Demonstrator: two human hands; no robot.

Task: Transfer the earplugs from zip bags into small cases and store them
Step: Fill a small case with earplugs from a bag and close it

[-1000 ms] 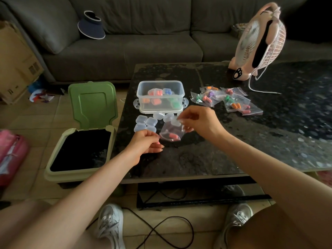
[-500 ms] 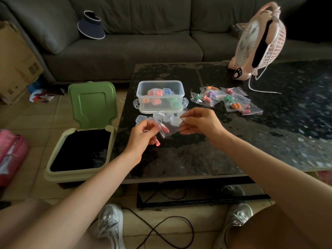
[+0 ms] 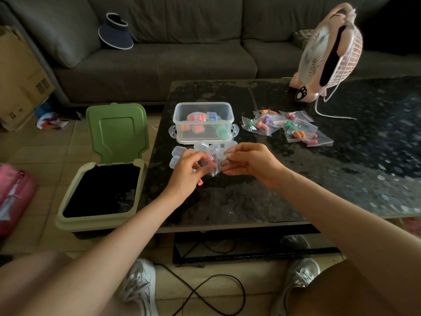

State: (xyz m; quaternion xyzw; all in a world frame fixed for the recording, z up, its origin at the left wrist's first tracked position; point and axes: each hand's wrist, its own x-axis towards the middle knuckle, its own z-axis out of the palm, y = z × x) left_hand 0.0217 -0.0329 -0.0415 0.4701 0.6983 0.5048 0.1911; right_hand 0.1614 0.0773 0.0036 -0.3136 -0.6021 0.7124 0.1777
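Two hands meet over the near part of the bench (image 3: 296, 185). The left hand (image 3: 185, 167) and the right hand (image 3: 249, 161) each pinch one side of a small clear zip bag (image 3: 213, 166) held just above the surface, with the fingers (image 3: 232, 151) curled tight on the plastic. Pink earplugs (image 3: 211, 158) show dimly through it.

The step looks to be opening the seal. It should go best with both pinches close under the zip strip, pulled evenly apart with the mouth upward so nothing spills. The film looks thin and slippery, so a short firm tug is likely better than a long one.

Clear small cases (image 3: 176, 153), seemingly empty, lie just behind the hands, handy for tipping into. Behind them stands the clear storage box (image 3: 203, 106), already holding filled cases, and to its right lies a heap of unopened bags (image 3: 289, 128).

The bench is dark, glossy, speckled stone. A pink fan (image 3: 330, 55) sits toward its far side, an open green bin (image 3: 100, 220) stands beside it on the tiled floor, and a grey sofa (image 3: 170, 62) lies beyond.
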